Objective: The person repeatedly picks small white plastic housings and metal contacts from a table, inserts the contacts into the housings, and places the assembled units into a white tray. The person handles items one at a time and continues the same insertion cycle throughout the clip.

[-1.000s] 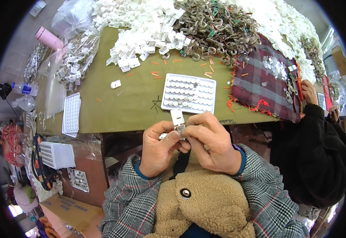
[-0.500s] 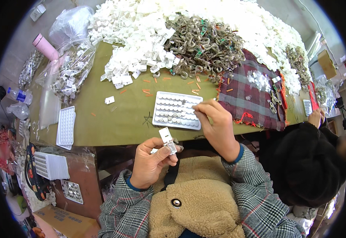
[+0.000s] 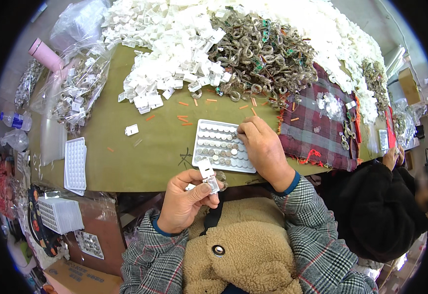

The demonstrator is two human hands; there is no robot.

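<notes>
My left hand [image 3: 182, 200] is closed around a small white plastic case [image 3: 206, 169] with its cover hinged up. A clear wire loop [image 3: 222, 178] hangs at that case's side. My right hand [image 3: 267, 153] reaches over the right side of a white tray [image 3: 202, 164] of round pockets, several with small round silvery button cells [image 3: 222, 153] in them. Its thumb and index finger are pinched together at the tray. What lies between those fingertips is hidden.
Heaps of white plastic cases [image 3: 175, 63] and tangled wire loops [image 3: 263, 54] cover the table's far side. Small orange strips [image 3: 183, 118] are scattered before them. A plaid cloth [image 3: 312, 125] lies right, stacked trays [image 3: 75, 164] left. A co-worker's hand [image 3: 391, 158] shows far right.
My right hand has come down from just above the tray's right edge, and its fingertips are now at the tray. My left hand still holds the case. The view has shifted slightly.
</notes>
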